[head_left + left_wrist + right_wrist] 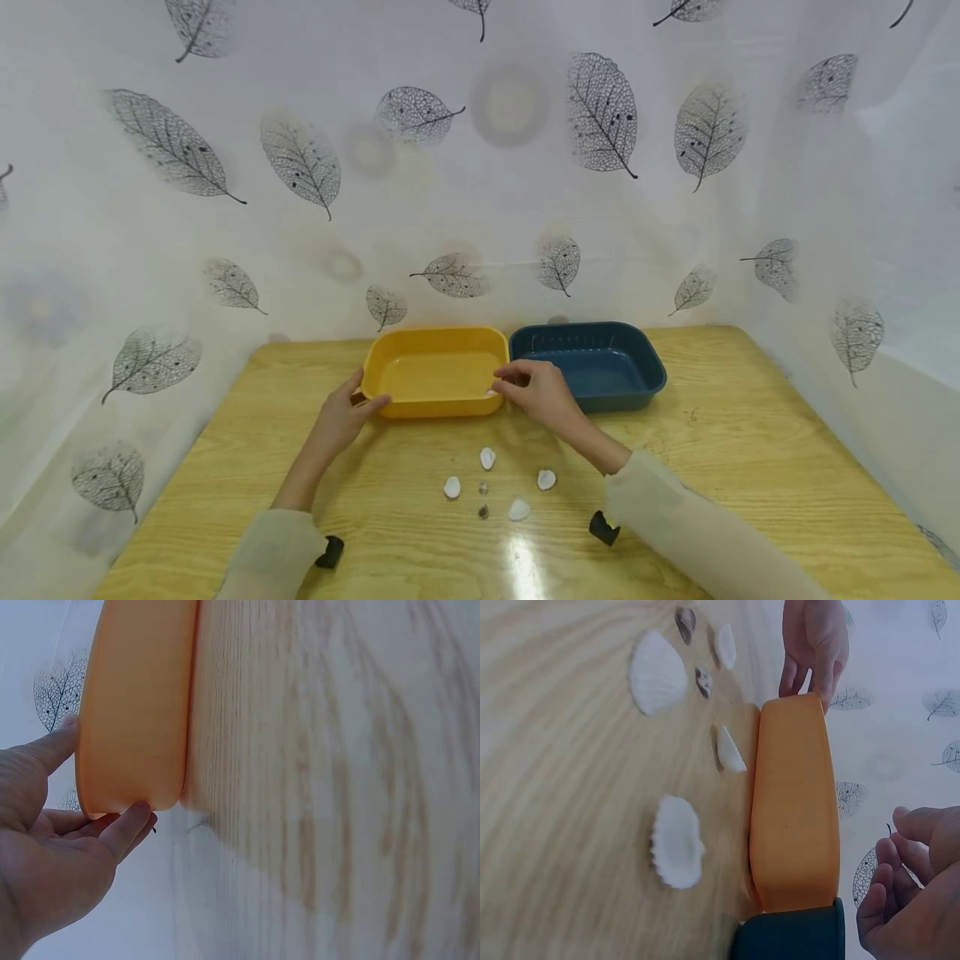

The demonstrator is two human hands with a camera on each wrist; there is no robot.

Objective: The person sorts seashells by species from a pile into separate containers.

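My left hand (341, 421) grips the left end of a yellow plastic basin (431, 408), thumb along the front rim and fingers at the end wall. In the left wrist view, the fingertips (137, 817) press against the basin's end. Over the basin's front right corner hovers my right hand (536, 392), its fingers loosely bent. A tiny pale piece (491, 391) shows just below those fingertips in the head view. The right wrist view shows a gap between thumb and fingers. White seashells (658, 673) and two small brownish snail shells (704, 681) lie on the table before the basin.
A dark blue basin (652, 385) stands right up against the yellow one's right side. Both sit at the back of the wooden table (720, 467), close to a leaf-printed curtain (480, 200). Black wrist-worn devices (604, 528) show beside the sleeves.
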